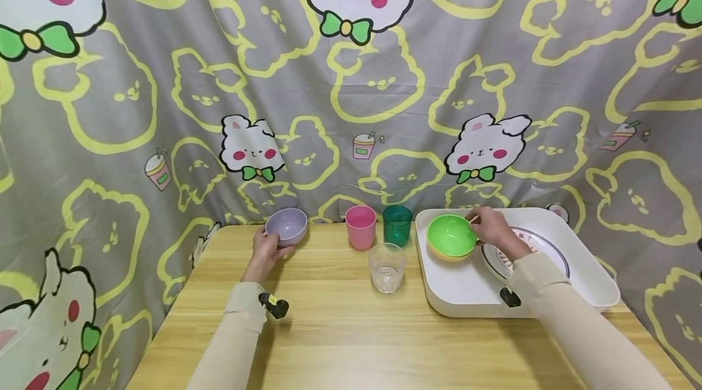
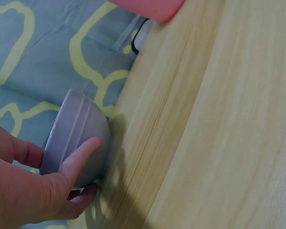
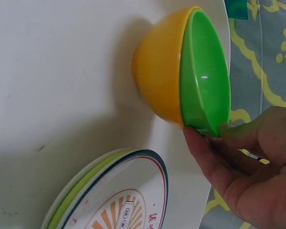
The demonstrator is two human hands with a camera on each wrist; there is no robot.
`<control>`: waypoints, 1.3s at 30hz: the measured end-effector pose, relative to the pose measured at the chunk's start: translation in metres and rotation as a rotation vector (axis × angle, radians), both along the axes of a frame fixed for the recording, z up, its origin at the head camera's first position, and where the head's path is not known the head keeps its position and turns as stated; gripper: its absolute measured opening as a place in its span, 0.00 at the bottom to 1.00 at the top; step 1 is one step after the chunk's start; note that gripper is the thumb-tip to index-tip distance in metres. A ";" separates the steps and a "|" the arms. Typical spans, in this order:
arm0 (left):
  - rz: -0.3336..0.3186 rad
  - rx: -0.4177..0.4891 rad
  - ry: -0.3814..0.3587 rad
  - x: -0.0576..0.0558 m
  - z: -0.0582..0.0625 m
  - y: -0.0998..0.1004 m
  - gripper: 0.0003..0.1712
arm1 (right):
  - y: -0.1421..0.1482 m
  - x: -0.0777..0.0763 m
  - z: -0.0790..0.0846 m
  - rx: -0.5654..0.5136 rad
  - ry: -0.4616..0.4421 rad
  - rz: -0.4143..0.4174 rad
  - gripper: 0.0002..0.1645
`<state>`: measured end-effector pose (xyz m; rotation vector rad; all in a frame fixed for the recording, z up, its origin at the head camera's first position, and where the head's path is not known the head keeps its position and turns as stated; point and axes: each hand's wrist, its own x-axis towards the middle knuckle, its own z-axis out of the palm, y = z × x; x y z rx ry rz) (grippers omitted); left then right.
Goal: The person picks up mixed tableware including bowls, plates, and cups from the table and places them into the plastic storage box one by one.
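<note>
At the table's far left, my left hand (image 1: 265, 246) grips a small purple bowl (image 1: 287, 226). In the left wrist view the thumb presses the outside of the bowl (image 2: 94, 128), and the fingers reach round its other side. Over the white tray (image 1: 466, 301), my right hand (image 1: 492, 229) pinches the rim of a green bowl (image 1: 452, 235). That bowl sits nested inside a yellow-orange bowl (image 3: 159, 67). Thumb and fingertips are right at the green rim in the right wrist view, close to the yellow-orange one.
Stacked plates (image 3: 157, 174), the top one printed, lie in the tray beside the bowls. A pink cup (image 1: 361, 228), a dark green cup (image 1: 397, 226) and a clear cup (image 1: 387, 271) stand left of the tray. A patterned curtain (image 1: 351, 91) hangs behind the wooden table (image 1: 340, 341).
</note>
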<state>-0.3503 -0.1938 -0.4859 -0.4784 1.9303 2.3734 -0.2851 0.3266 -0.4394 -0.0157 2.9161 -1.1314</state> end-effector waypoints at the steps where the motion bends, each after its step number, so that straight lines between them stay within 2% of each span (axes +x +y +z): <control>1: -0.001 -0.001 -0.004 0.001 0.001 0.000 0.44 | 0.000 -0.001 0.000 0.001 -0.006 0.004 0.17; 12: -0.057 0.006 0.004 0.009 0.004 -0.007 0.45 | 0.000 -0.001 0.008 0.101 -0.029 0.038 0.23; 17: -0.079 -0.026 0.038 0.015 0.008 -0.009 0.43 | -0.003 0.000 0.015 0.162 -0.017 0.043 0.25; 21: -0.090 -0.079 0.012 0.018 0.012 -0.008 0.41 | -0.004 0.000 0.020 0.214 0.024 0.056 0.26; 31: -0.157 -0.121 -0.018 0.030 0.032 -0.006 0.41 | -0.009 0.002 0.026 0.269 0.100 0.077 0.25; 39: -0.210 -0.132 0.032 0.038 0.046 -0.002 0.43 | -0.015 0.006 0.030 0.258 0.152 0.125 0.28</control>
